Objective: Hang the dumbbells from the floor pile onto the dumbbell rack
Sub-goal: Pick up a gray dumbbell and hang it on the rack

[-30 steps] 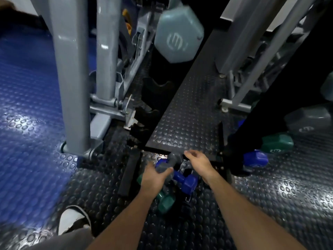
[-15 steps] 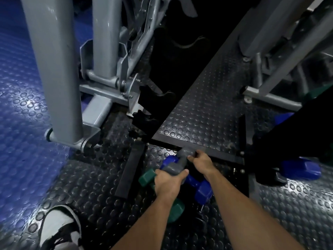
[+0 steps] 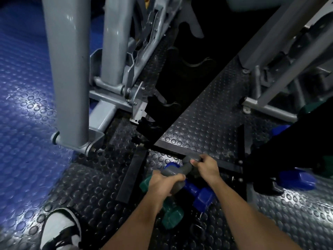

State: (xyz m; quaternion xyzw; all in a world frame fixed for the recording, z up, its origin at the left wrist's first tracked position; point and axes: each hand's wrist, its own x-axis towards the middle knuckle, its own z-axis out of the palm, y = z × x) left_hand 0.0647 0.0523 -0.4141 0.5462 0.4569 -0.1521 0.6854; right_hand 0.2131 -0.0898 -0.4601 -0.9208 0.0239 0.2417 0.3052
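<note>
Studded floor (image 3: pixel 86 186): both hands, left hand (image 3: pixel 162 181) and right hand (image 3: pixel 207 166), grip grey dumbbell (image 3: pixel 180 171) above blue dumbbell (image 3: pixel 200 193).

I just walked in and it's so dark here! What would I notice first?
Probably the two hands low in the middle: the left hand and the right hand both grip grey dumbbells above a pile on the bumpy black floor. Under them lie a blue dumbbell and a green dumbbell. To the left, a thick grey post stands on shiny blue flooring.
</note>
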